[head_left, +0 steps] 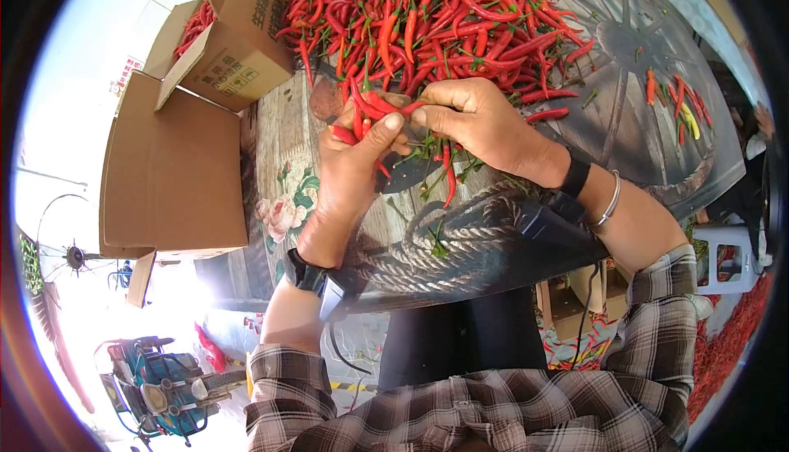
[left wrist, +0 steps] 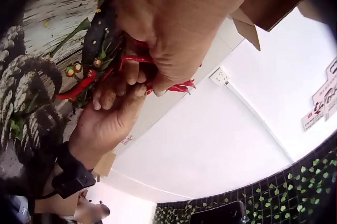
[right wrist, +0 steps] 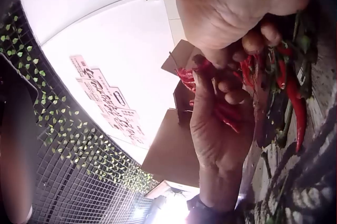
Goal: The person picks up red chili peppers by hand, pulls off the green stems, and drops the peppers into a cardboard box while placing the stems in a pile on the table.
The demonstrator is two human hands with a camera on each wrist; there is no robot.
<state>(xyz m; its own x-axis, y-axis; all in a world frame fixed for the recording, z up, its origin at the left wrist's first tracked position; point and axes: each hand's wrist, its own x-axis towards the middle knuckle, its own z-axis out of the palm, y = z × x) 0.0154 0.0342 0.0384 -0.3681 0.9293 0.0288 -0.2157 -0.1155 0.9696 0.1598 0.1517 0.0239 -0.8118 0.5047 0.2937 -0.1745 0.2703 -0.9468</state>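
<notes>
Several red chili peppers (head_left: 367,107) lie in my left hand (head_left: 345,174), held between its thumb and curled fingers. My right hand (head_left: 493,130) meets it from the right, its thumb and forefinger pinching the end of one chili pepper. In the right wrist view, more held chili peppers (right wrist: 227,116) show across the left palm. Under the hands, green stems (head_left: 426,153) are scattered beside a loose red chili pepper (head_left: 449,179) on the printed tabletop (head_left: 329,275). Just beyond the fingers rises a large pile of red chili peppers (head_left: 444,29).
An open cardboard box (head_left: 238,49) with red chili peppers inside stands at the back left, beside another brown box (head_left: 173,177). On the table's right lie a few red chili peppers and a yellow one (head_left: 690,122). A light stool (head_left: 727,259) stands off the right side.
</notes>
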